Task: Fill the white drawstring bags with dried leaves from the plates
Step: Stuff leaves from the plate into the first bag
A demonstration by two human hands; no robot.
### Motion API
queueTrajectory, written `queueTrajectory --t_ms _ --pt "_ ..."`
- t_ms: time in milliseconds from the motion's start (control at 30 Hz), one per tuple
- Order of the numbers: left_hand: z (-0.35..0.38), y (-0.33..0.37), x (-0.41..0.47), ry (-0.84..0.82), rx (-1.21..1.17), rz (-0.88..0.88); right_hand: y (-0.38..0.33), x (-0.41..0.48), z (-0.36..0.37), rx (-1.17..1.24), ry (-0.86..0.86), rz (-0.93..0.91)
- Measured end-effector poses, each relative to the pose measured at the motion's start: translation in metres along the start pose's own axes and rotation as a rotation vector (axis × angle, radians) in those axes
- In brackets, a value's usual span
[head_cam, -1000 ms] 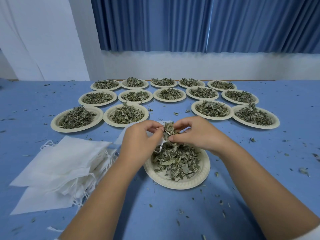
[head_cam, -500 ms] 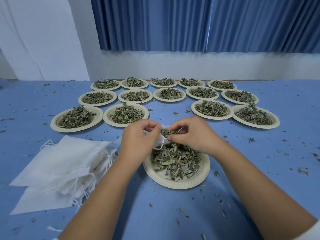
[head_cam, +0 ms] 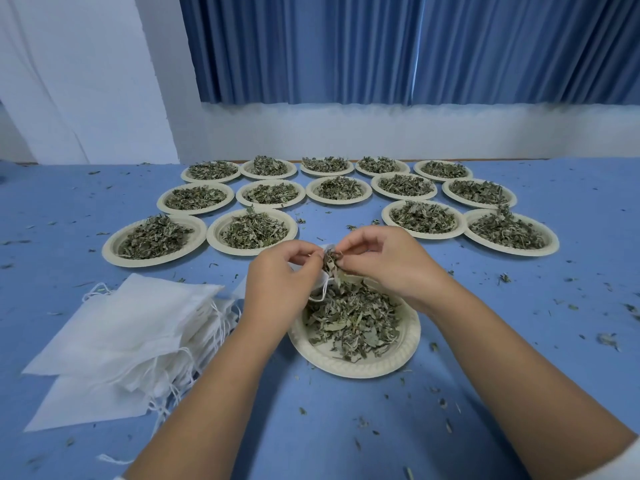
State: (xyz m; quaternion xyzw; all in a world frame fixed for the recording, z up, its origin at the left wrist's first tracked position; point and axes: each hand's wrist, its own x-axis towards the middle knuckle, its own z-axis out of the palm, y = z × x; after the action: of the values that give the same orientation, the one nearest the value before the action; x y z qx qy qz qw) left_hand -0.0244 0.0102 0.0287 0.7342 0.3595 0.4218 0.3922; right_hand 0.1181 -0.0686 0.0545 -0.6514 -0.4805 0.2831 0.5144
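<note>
Near left corner of the blue cloth-covered table (head_cam: 346, 427): a stack of flat white fabric drawstring bags (head_cam: 114, 341), cords trailing toward the middle. Nothing touches them, and I judge them all yet to be filled.

Near edge, centre: a round beige paper plate (head_cam: 353, 368) heaped with grey-green dried leaves (head_cam: 353, 320). Both forearms come in over the near edge and meet above this plate's far rim.

There the left hand (head_cam: 277, 282) has its fingers curled, pinching the mouth of one small white drawstring bag (head_cam: 322, 279). Most of that bag is hidden behind the hand; a loop of its cord hangs over the leaves. The right hand (head_cam: 388, 261) has thumb and forefinger clamped on a tuft of leaves (head_cam: 330, 263) right at the bag's mouth, the other fingers loosely curled.

Step in hand, by my read: stuffing a pinch into the held bag. How full it is I cannot tell.

The next move calls for pushing the tuft down past the hem, then releasing it and dropping to the plate for more. The mouth should stay above the plate so spills land back on it. The leaves look brittle; loose crumbs (head_cam: 441, 402) lie scattered across the surface.

Mid-surface to far edge: three rows of heaped matching paper plates (head_cam: 149, 263), well apart from the hands.
</note>
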Motion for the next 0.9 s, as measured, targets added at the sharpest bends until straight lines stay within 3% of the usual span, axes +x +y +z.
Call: queueTrajectory --t_ms 100,200,300,400,633,800,900 --pt "-0.002 0.003 0.000 -0.012 -0.076 -0.012 0.002 0.000 0.003 0.101 0.051 -0.002" --pt "-0.003 0.006 -0.001 -0.027 -0.147 -0.035 0.007 0.003 0.002 -0.022 0.142 0.044" --pt "-0.004 0.007 0.000 -0.049 -0.204 -0.043 0.007 0.004 0.003 0.135 -0.025 0.214" --pt "-0.003 0.007 -0.001 -0.052 -0.192 -0.030 0.007 0.003 0.006 0.310 -0.073 0.237" --pt "0.000 0.007 -0.005 -0.112 -0.084 0.085 0.017 0.004 0.011 -0.040 0.117 0.153" --pt "-0.001 0.003 -0.003 -0.013 -0.039 0.065 0.006 0.006 0.003 0.286 -0.020 0.232" --pt "-0.002 0.002 -0.001 0.018 -0.043 0.053 0.000 0.006 -0.003 0.347 -0.046 0.220"
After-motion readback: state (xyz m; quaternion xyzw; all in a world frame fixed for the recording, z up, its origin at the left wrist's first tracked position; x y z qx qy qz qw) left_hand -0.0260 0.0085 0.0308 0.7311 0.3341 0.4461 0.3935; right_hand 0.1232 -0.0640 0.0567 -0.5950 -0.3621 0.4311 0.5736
